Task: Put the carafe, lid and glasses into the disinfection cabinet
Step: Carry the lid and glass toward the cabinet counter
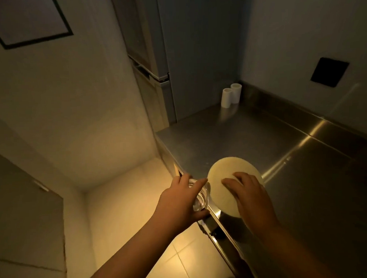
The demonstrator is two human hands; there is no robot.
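Observation:
My left hand [180, 201] is wrapped around a clear glass vessel [201, 199], held just off the front left corner of the steel counter; I cannot tell whether it is the carafe or a glass. My right hand [249, 197] grips a round, pale cream lid [223, 175], tilted on edge above the counter's front edge, right beside the glass. A tall steel cabinet [146, 57] with two doors stands at the far left end of the counter; both doors look closed.
The stainless steel counter [283, 156] runs back to the wall. Two white cylinders [231, 94] stand in its far corner next to the cabinet. A dark square panel [329, 72] sits on the right wall. Tiled floor [140, 234] lies to the left, below the counter.

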